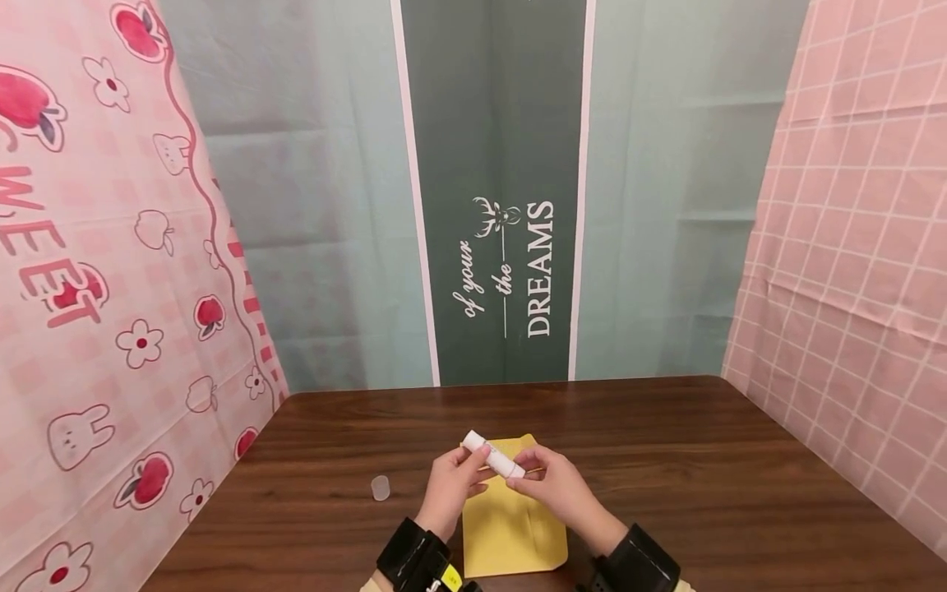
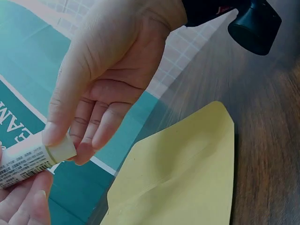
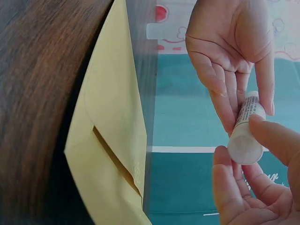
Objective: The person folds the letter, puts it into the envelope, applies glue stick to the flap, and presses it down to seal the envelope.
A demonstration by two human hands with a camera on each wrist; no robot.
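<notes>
A white glue stick (image 1: 497, 457) with fine print on its side is held slantwise between both hands. My left hand (image 1: 450, 487) grips its upper part, thumb across the tube. The right hand (image 1: 556, 488) pinches the lower end between thumb and fingers. In the left wrist view the right hand (image 2: 115, 61) has its thumb on the white end piece of the glue stick (image 2: 28, 164), beside a printed label with a barcode. Under the hands lies a yellow envelope (image 1: 510, 538), its flap seen in the right wrist view. The left hand (image 3: 229, 51) appears there too.
A small translucent cap (image 1: 381, 487) lies on the dark wooden table (image 1: 311, 460) left of the envelope. Curtains hang round the table: a pink one (image 1: 140, 395) at left, a green one (image 1: 503, 123) behind, and a pink checked one (image 1: 851, 271) at right.
</notes>
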